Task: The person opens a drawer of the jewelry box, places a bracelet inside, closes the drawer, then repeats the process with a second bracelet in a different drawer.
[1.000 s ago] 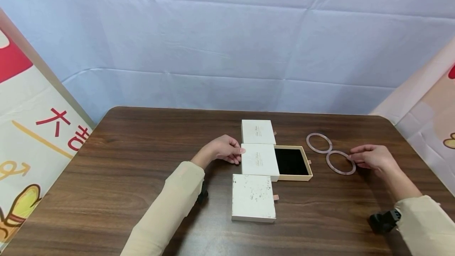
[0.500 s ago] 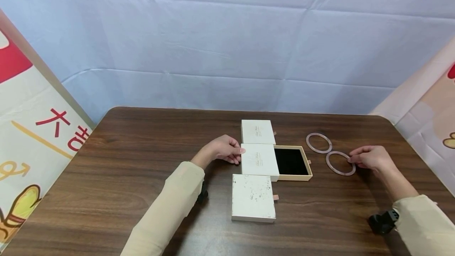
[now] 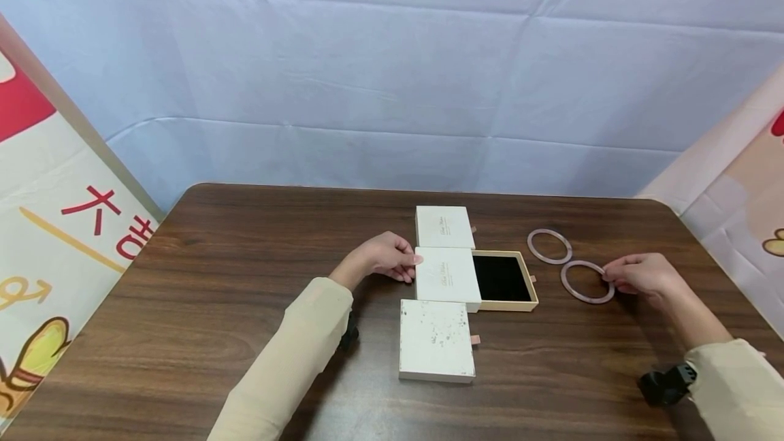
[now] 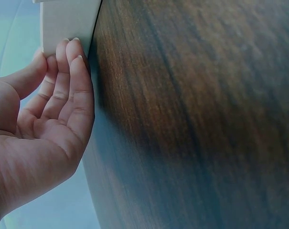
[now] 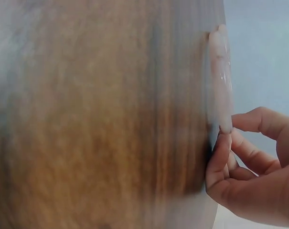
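Note:
In the head view my left hand (image 3: 387,258) holds the left end of the middle white jewelry box (image 3: 446,276), thumb on its top edge. The left wrist view has the fingers against the box's end wall (image 4: 68,24). From that box's right side its drawer (image 3: 520,305) sticks out, cream-rimmed with a black lining. At the right, my right hand (image 3: 643,276) pinches the nearer pale pink bangle (image 3: 591,301) by its right rim. This bangle (image 5: 220,81) appears edge-on, low along the tabletop, in the right wrist view. A second bangle (image 3: 553,261) lies just behind it.
A smaller-looking white box (image 3: 442,226) stands directly behind the middle one. In front is a speckled white box (image 3: 437,340) with a pink pull tab (image 3: 476,340). All sit on a brown wooden table (image 3: 245,237), with a pale blue cloth (image 3: 392,73) hanging behind.
My right hand has shifted slightly toward me, and its fingers have drawn together on the nearer bangle, which moved very little. The left hand and the boxes look the same.

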Action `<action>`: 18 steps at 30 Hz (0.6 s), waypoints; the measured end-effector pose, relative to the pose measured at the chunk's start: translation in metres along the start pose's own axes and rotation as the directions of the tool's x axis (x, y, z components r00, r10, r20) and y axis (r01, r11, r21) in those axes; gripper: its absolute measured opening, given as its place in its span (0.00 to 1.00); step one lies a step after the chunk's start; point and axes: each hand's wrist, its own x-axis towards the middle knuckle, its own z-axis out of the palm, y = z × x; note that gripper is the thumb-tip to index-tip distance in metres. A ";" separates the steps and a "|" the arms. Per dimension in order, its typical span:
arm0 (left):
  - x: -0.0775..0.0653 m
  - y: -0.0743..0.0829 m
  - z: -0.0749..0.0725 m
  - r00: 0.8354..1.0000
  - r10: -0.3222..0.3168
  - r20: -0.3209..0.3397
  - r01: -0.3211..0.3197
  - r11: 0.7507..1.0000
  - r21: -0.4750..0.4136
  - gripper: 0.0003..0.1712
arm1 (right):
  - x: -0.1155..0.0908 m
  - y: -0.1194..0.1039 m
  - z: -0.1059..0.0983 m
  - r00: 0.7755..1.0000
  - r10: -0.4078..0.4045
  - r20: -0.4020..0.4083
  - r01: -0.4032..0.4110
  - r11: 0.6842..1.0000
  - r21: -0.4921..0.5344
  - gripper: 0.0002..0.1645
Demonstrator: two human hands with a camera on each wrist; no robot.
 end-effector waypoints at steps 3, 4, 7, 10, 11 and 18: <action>0.000 0.000 0.000 1.000 -0.001 0.001 0.001 1.000 -0.001 0.10 | -0.001 0.001 -0.002 0.999 -0.002 0.051 0.000 0.999 0.041 0.15; 0.000 0.000 0.000 1.000 -0.002 0.002 0.002 1.000 -0.002 0.10 | 0.000 0.001 -0.002 0.998 -0.002 0.062 -0.001 0.999 0.052 0.15; 0.000 0.000 0.000 1.000 -0.001 0.001 0.001 1.000 -0.002 0.10 | 0.000 0.002 -0.002 0.996 0.000 0.086 -0.007 0.997 0.073 0.15; 0.000 0.001 0.000 1.000 0.001 0.000 -0.001 1.000 0.003 0.10 | 0.000 0.001 -0.001 0.995 0.002 0.099 -0.010 0.997 0.077 0.13; 0.000 0.001 0.000 1.000 0.001 0.001 -0.001 1.000 0.004 0.10 | 0.000 0.000 -0.001 0.995 0.004 0.104 -0.013 0.997 0.079 0.12; -0.001 0.001 0.000 1.000 -0.001 -0.001 0.001 1.000 0.008 0.10 | -0.003 -0.006 -0.003 0.990 0.004 0.142 -0.014 0.998 0.068 0.10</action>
